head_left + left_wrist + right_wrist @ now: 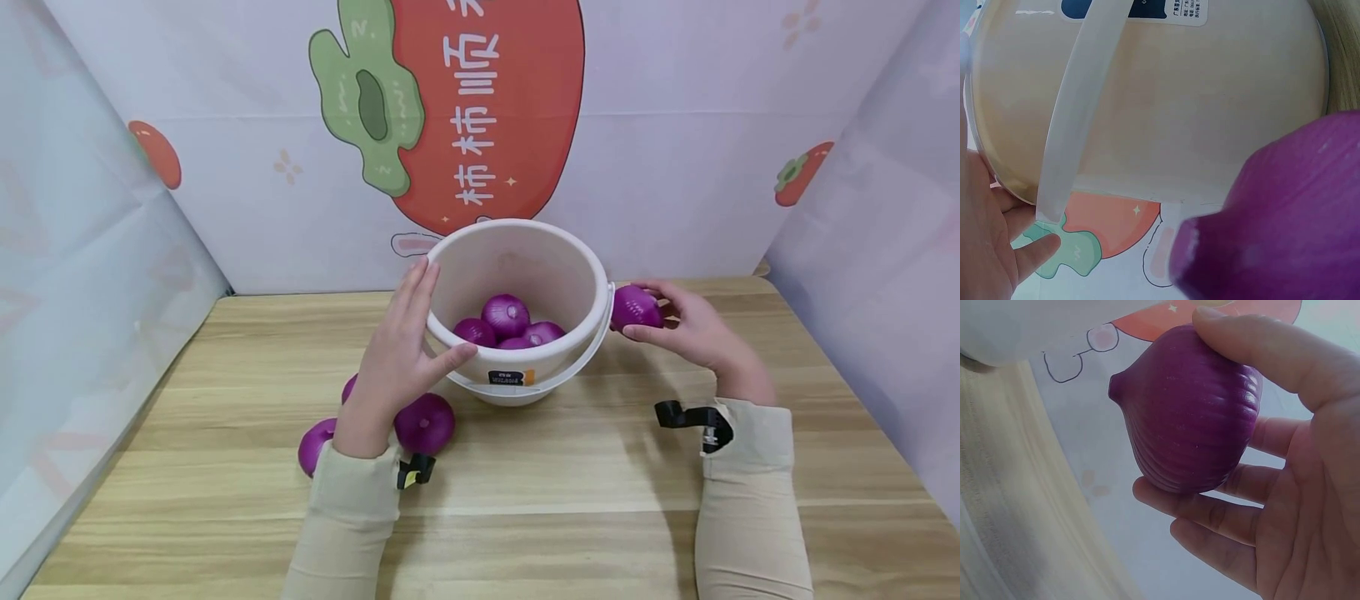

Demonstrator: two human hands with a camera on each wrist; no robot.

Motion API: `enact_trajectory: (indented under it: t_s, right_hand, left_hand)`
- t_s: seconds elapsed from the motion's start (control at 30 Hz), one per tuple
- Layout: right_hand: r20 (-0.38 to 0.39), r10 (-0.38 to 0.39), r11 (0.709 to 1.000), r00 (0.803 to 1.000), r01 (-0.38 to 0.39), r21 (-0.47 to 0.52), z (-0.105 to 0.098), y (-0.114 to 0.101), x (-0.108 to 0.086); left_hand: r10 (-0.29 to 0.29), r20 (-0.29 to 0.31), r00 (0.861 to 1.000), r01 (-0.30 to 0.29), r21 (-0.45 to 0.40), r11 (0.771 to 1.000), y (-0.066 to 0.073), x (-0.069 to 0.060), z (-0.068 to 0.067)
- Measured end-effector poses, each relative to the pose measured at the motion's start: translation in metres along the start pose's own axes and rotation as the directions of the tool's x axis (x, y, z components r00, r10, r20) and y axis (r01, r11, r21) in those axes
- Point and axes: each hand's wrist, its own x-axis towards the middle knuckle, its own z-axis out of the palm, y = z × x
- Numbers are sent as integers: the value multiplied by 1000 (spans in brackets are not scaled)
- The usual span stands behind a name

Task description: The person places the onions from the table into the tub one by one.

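A white bucket [517,371] stands upright with several purple onions [506,317] inside. My left hand [397,358] rests against its left rim, fingers extended along the side and thumb over the front edge. In the left wrist view, that hand [991,231] touches the rim beside the hanging handle [1079,112]. Just right of the bucket, my right hand [686,325] grips another onion [636,307]. The right wrist view shows this onion [1191,412] between thumb and fingers, its pointed end away from the palm.
Near my left wrist, an onion [425,423], another onion [317,446] and a partly hidden onion [349,388] lie on the wooden table [570,517]. A printed backdrop [675,183] stands behind the bucket. The bucket handle [577,364] hangs down across its front right.
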Motion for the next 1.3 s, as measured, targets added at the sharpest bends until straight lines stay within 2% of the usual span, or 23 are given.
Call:
enact_trajectory:
  t_s: [0.7,1.3]
  right_hand:
    - [-65,63,998,996,-64,-9,-10,-16,-11]
    - [-79,58,998,995,-60,-18,-17,-23,-17]
  left_hand:
    - [-1,-8,1000,1,-1,1000,-1,-2,0]
    - [-4,-1,1000,4,-8,1000,-1,0,1]
